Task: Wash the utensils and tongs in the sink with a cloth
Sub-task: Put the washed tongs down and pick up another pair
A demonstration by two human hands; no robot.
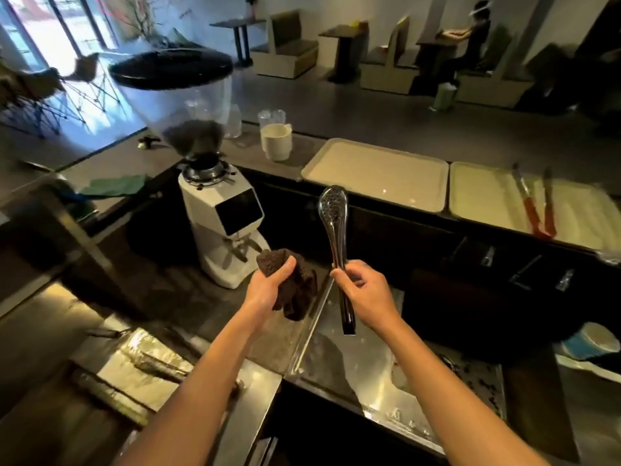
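My right hand (364,292) grips a pair of shiny steel tongs (333,213) around the middle, held upright with the perforated spoon end pointing up and the hinge end hanging down over the sink (353,364). To its left my left hand (268,284) holds a bunched dark brown cloth (295,280). Cloth and tongs are apart. The steel sink basin lies below both hands, wet and shiny.
A white coffee grinder (223,227) stands left of the sink. Two beige trays (376,173) lie on the raised counter behind; the right one carries red-handled utensils (537,210). White cups (276,141) stand at the back. A blue-and-white container (591,341) sits at right.
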